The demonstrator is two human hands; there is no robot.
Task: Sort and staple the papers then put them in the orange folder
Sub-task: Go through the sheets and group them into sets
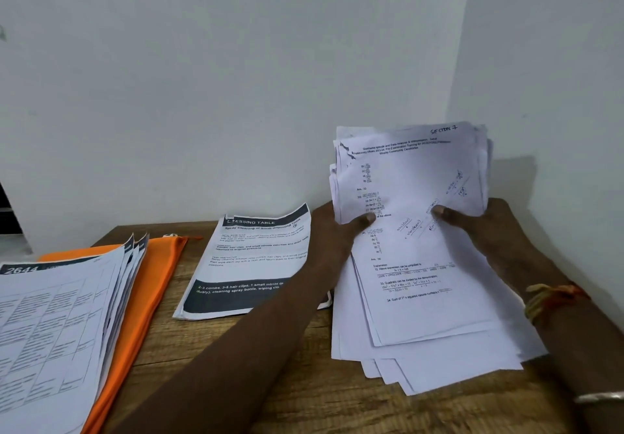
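Note:
A thick, uneven stack of printed maths sheets (415,258) stands tilted at the right, its lower edges fanned out on the wooden table (236,359). My left hand (341,227) grips its left side, thumb on the front. My right hand (483,224) grips its right side, thumb pressed on the top sheet. A second set headed "DRESSING TABLE" (250,265) lies flat in the middle. The orange folder (148,285) lies at the left, mostly covered by a pile of table-printed sheets (57,332).
White walls meet in a corner just behind the held stack. The table's back edge runs along the wall. Thread bands and a metal bangle sit on my right wrist (553,298).

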